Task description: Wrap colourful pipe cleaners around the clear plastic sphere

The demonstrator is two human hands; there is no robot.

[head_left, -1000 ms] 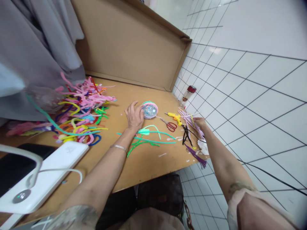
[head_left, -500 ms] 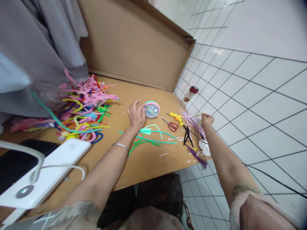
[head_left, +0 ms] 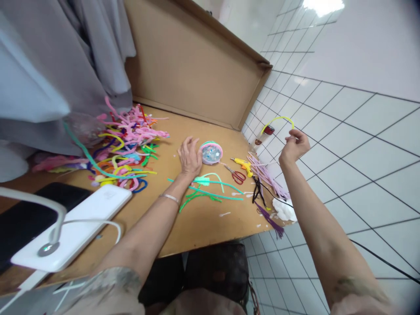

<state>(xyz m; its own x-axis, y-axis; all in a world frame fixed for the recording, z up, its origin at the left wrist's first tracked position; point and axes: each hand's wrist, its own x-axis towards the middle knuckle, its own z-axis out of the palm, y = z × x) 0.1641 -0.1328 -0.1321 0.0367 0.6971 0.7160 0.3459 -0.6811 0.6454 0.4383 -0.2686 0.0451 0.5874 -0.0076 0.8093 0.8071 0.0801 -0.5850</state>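
Observation:
Fingers spread, my left hand [head_left: 190, 158] rests on the table against the edge of a round, clear-topped piece [head_left: 211, 154] with a pink and green rim. My right hand [head_left: 295, 146] is raised in front of the tiled wall, pinching the end of a yellow pipe cleaner [head_left: 278, 118] that arcs to the left. Red-handled scissors [head_left: 236, 176] and a yellow glue gun [head_left: 243, 166] lie between the hands. Below the right hand is a bundle of pale lilac pipe cleaners [head_left: 269, 177]. Green pipe cleaners [head_left: 213, 192] lie near my left wrist.
A tangled heap of coloured pipe cleaners [head_left: 131, 140] covers the left side. A white power bank [head_left: 75, 227] with a cable lies nearer me. Cardboard [head_left: 197, 65] stands at the back. A red-capped bottle [head_left: 264, 134], a purple tassel [head_left: 271, 221] and white wadding [head_left: 285, 210] are at right.
My right hand has risen away from the lilac bundle, lifting the yellow pipe cleaner into the air. My left hand stays beside the round piece. The whole view has shifted slightly.

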